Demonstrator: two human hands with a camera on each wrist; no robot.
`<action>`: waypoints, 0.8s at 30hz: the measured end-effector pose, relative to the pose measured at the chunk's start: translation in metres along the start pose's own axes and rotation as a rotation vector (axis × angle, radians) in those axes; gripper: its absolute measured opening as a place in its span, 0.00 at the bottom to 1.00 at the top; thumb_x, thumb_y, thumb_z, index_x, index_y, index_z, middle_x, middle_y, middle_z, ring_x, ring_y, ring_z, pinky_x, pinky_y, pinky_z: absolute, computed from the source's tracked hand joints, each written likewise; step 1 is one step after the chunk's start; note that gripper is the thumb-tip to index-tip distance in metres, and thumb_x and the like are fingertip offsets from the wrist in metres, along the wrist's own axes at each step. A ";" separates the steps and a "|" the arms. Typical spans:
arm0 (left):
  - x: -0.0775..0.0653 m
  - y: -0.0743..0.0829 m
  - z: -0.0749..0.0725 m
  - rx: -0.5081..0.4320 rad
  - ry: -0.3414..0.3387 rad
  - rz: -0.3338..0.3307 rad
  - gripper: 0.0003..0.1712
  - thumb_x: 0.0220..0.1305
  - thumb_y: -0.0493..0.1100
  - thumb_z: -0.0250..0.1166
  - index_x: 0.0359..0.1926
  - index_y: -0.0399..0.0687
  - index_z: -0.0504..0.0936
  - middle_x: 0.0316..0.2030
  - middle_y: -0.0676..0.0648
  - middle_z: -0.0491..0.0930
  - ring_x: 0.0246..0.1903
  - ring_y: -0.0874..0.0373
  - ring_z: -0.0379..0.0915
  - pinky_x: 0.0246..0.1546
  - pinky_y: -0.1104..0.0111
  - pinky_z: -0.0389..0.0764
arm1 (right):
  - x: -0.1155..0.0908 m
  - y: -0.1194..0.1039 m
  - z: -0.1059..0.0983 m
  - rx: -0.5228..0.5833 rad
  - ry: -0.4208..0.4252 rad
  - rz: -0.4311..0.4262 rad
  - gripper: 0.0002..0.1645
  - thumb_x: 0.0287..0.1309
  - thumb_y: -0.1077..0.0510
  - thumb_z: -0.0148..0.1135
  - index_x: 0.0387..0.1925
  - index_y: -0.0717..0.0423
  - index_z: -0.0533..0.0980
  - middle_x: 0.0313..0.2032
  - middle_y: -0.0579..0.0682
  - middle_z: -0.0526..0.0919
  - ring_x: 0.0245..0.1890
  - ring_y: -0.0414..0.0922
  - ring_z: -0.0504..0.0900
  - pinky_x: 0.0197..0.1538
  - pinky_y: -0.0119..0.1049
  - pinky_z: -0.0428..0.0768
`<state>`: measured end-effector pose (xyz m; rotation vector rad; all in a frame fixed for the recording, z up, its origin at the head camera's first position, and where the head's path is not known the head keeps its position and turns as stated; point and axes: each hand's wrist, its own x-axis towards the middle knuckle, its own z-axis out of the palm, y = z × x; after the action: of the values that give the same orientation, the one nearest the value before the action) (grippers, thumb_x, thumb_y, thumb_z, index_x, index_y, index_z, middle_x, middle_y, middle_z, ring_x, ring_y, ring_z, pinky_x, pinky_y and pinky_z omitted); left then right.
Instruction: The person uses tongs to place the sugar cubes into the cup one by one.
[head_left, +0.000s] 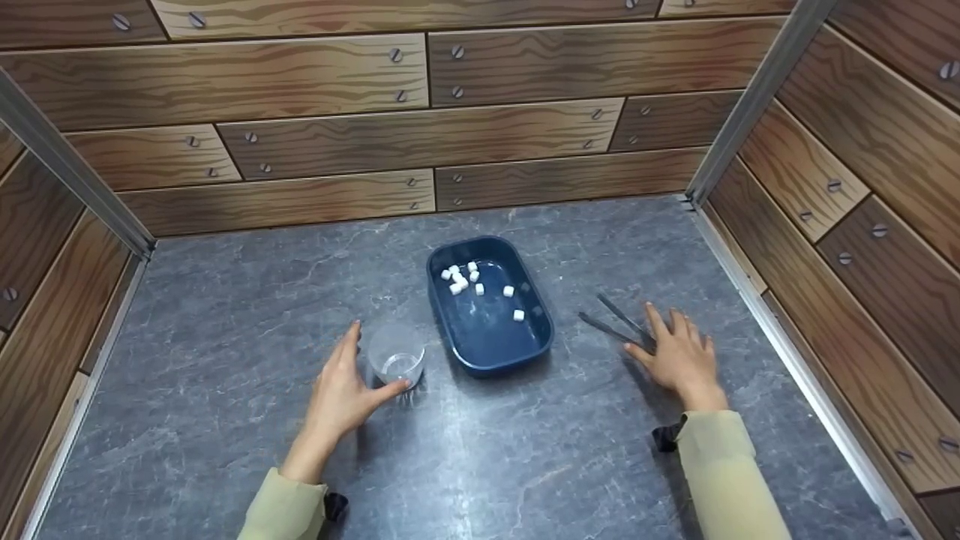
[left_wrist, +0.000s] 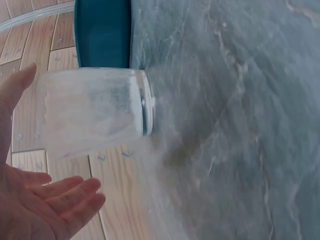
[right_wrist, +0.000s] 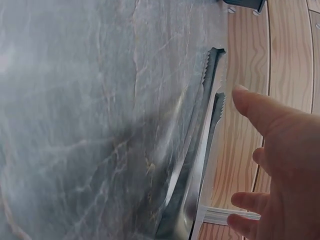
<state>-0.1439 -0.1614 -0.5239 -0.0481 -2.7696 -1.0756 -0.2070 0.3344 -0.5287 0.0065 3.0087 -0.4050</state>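
A clear plastic cup (head_left: 396,358) stands upright on the grey marbled surface, left of a dark blue tray. Beside it is my left hand (head_left: 341,390), thumb and fingers spread around its near left side. The left wrist view shows a gap between that hand (left_wrist: 45,195) and the cup (left_wrist: 95,107). On the right, metal tongs (head_left: 611,324) with serrated tips lie with their arms apart. My right hand (head_left: 679,360) hovers over their rear end, fingers spread. In the right wrist view the hand (right_wrist: 285,155) appears apart from the tongs (right_wrist: 197,145).
The blue tray (head_left: 487,364) sits in the middle, holding several small white cubes (head_left: 459,283), mostly clustered toward its far left. Wood-patterned walls (head_left: 427,127) enclose the surface at the back and both sides, with metal edge strips (head_left: 795,375).
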 end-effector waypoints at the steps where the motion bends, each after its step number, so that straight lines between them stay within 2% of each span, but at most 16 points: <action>1: 0.001 0.000 0.002 -0.016 0.000 0.002 0.70 0.39 0.66 0.78 0.74 0.36 0.53 0.67 0.30 0.63 0.61 0.35 0.67 0.57 0.43 0.70 | 0.000 0.001 0.000 0.002 -0.004 0.002 0.53 0.63 0.32 0.55 0.77 0.51 0.46 0.71 0.72 0.46 0.69 0.72 0.46 0.64 0.73 0.41; 5: 0.005 0.002 0.009 -0.060 -0.016 -0.010 0.69 0.40 0.61 0.80 0.74 0.34 0.53 0.66 0.30 0.65 0.61 0.36 0.66 0.59 0.45 0.69 | 0.002 0.004 0.000 0.010 -0.019 0.006 0.53 0.63 0.33 0.56 0.77 0.52 0.46 0.70 0.73 0.48 0.68 0.73 0.48 0.63 0.74 0.45; 10: 0.011 0.004 0.011 -0.076 -0.044 -0.031 0.67 0.40 0.60 0.81 0.73 0.34 0.55 0.67 0.31 0.63 0.65 0.36 0.60 0.63 0.46 0.64 | 0.003 0.006 -0.001 0.025 -0.040 0.012 0.53 0.64 0.36 0.58 0.77 0.53 0.45 0.67 0.76 0.52 0.65 0.75 0.54 0.58 0.75 0.56; 14: 0.015 0.005 0.011 -0.092 -0.045 -0.034 0.66 0.38 0.58 0.82 0.72 0.36 0.58 0.66 0.33 0.65 0.64 0.37 0.63 0.63 0.46 0.65 | 0.003 0.005 -0.001 0.047 -0.077 0.028 0.53 0.64 0.38 0.58 0.77 0.53 0.44 0.64 0.77 0.55 0.61 0.76 0.58 0.55 0.73 0.63; 19: 0.016 0.006 0.013 -0.098 -0.047 -0.040 0.63 0.38 0.56 0.82 0.70 0.36 0.61 0.62 0.34 0.71 0.61 0.37 0.66 0.60 0.46 0.68 | 0.005 0.004 -0.002 0.065 -0.135 0.062 0.52 0.65 0.38 0.58 0.77 0.54 0.44 0.65 0.77 0.56 0.61 0.76 0.60 0.53 0.73 0.64; 24: 0.016 0.006 0.013 -0.112 -0.054 -0.050 0.62 0.38 0.56 0.82 0.70 0.37 0.62 0.61 0.34 0.71 0.60 0.38 0.68 0.59 0.47 0.69 | 0.006 0.001 -0.002 0.052 -0.152 0.065 0.50 0.65 0.39 0.58 0.77 0.55 0.47 0.65 0.77 0.57 0.61 0.76 0.60 0.52 0.75 0.64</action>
<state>-0.1609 -0.1486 -0.5272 -0.0227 -2.7697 -1.2589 -0.2129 0.3357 -0.5274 0.0735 2.8395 -0.4555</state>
